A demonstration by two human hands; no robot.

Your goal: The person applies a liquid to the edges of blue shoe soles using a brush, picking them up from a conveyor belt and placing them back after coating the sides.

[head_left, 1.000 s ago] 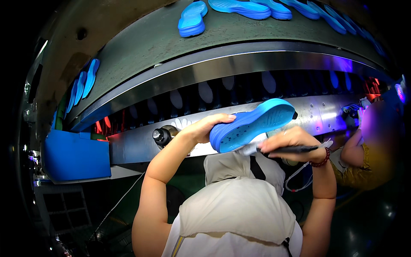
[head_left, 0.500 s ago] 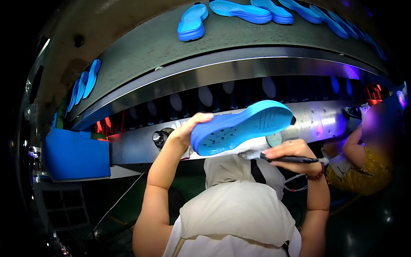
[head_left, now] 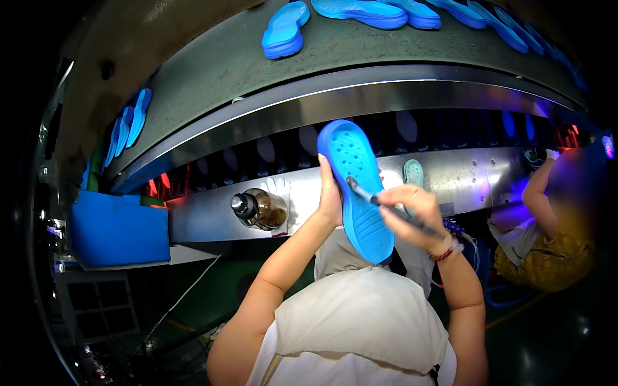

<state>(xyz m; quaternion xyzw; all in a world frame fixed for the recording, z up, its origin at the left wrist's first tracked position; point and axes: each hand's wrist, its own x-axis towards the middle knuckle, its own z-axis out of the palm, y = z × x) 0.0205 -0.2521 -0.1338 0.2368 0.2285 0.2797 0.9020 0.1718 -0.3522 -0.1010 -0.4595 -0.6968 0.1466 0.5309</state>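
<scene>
A blue shoe sole [head_left: 360, 166] with a dotted, hollowed inner face stands nearly upright before me, tilted a little. My left hand [head_left: 330, 198] grips it along its left edge, thumb showing and the other fingers hidden behind. Held pen-like in my right hand [head_left: 414, 215] is a thin dark-handled brush [head_left: 365, 193], its tip touching the middle of the sole's inner face. Behind my right hand, a pale green oval dish-like thing [head_left: 413, 172] lies on the metal ledge [head_left: 454, 170].
A bottle [head_left: 265, 209] with a black top and brownish contents stands left of the sole, beside a white glove [head_left: 281, 188]. Beyond the ledge, several blue soles [head_left: 286, 29] lie on a green belt [head_left: 212, 71]. A blue box [head_left: 119, 225] is at left; another person's arm [head_left: 535, 199] at right.
The sole has swung from lying crosswise to nearly upright. My right hand has moved up and left, bringing the brush onto it. The bottle is now uncovered.
</scene>
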